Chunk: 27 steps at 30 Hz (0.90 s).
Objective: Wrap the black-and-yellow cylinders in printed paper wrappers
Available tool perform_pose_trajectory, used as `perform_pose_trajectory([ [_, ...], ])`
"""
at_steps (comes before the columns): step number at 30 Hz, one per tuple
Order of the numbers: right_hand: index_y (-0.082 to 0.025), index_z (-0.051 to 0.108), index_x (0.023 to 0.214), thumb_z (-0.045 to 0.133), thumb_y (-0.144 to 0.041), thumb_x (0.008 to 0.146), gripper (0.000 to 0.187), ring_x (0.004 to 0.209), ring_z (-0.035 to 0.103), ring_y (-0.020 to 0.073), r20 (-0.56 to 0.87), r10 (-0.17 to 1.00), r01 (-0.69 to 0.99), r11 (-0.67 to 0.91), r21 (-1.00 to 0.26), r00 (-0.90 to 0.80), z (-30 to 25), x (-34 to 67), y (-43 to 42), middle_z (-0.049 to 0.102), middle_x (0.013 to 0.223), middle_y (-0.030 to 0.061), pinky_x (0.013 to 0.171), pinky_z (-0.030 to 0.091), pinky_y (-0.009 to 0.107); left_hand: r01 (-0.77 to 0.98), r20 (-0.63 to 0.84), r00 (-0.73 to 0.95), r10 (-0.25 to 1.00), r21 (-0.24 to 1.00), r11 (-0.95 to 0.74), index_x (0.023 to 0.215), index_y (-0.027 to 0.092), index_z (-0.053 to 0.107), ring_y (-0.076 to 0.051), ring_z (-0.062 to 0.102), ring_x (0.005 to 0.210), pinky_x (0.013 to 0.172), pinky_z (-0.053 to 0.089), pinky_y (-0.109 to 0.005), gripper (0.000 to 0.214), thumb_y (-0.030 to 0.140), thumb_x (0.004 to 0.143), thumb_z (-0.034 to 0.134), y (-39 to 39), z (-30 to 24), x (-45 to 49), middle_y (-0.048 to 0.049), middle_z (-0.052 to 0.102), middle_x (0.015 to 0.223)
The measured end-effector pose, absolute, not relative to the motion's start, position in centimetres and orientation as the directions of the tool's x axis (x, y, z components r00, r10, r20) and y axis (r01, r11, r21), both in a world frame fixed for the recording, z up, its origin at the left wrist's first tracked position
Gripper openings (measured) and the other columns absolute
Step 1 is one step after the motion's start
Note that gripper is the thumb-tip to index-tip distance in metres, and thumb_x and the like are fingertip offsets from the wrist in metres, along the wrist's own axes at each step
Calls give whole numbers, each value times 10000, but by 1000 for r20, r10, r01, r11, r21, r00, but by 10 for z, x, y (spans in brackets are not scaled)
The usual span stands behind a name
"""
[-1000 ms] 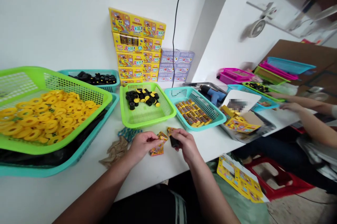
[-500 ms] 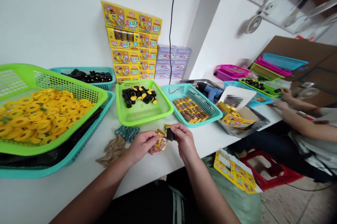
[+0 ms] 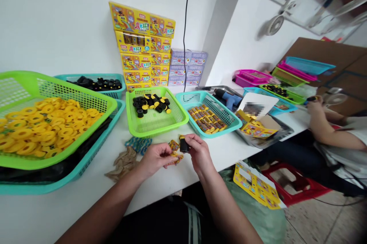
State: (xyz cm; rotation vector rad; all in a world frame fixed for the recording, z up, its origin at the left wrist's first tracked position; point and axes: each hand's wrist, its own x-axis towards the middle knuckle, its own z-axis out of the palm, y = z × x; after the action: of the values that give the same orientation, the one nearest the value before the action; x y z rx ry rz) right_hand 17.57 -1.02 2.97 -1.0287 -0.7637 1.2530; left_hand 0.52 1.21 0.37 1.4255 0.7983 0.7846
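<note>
Between the fingertips of my left hand (image 3: 153,159) is a yellow printed label (image 3: 177,157), tilted edge-on. My right hand (image 3: 200,152) is closed around a small black cylinder (image 3: 183,145) with a yellow end, held upright beside the label and apart from it. More printed labels (image 3: 173,145) lie on the white table just behind my fingers. Straight ahead, a green basket (image 3: 137,131) has black cylinders with yellow caps (image 3: 155,103) in it. To its right, a teal basket (image 3: 236,123) contains rows of label-wrapped cylinders (image 3: 207,119).
At left, a large green basket (image 3: 106,100) full of yellow rings (image 3: 54,125) rests on a teal basket. A crumpled brown cloth (image 3: 123,163) lies by my left wrist. Stacked yellow boxes (image 3: 136,62) stand against the wall. A co-worker's arm (image 3: 329,131) is at far right.
The label in my left hand has tipped from facing me to nearly edge-on, uncovering labels behind it. The black cylinder has shifted slightly left. The co-worker's hands have risen and drawn together.
</note>
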Motion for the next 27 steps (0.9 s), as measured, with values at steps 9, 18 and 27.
perform_pose_trajectory([
  [9, -180, 687, 682, 770, -328, 631, 177, 587, 497, 117, -45, 979, -297, 17, -955, 200, 33, 172, -13, 626, 655, -8, 567, 386, 242, 13, -63, 521, 851, 998, 66, 691, 147, 583, -108, 566, 493, 487, 466, -232, 299, 376, 676, 775, 12, 16, 6, -12, 653, 582],
  [18, -177, 645, 674, 789, -348, 649, 224, 594, 527, 126, -74, 981, -354, -5, -935, 180, 24, 164, -14, 626, 669, -6, 564, 412, 252, -29, -63, 529, 846, 995, 92, 771, 133, 654, -124, 574, 478, 464, 455, -238, 316, 417, 697, 770, 12, 9, 6, -18, 646, 579],
  [27, -196, 604, 701, 837, -333, 645, 276, 625, 546, 129, 145, 942, -250, 225, -942, 304, 23, 155, -18, 624, 693, -12, 620, 449, 276, -129, -89, 528, 845, 975, 184, 696, 134, 610, -126, 575, 529, 506, 436, -243, 324, 418, 711, 765, 5, 11, 9, -24, 642, 632],
])
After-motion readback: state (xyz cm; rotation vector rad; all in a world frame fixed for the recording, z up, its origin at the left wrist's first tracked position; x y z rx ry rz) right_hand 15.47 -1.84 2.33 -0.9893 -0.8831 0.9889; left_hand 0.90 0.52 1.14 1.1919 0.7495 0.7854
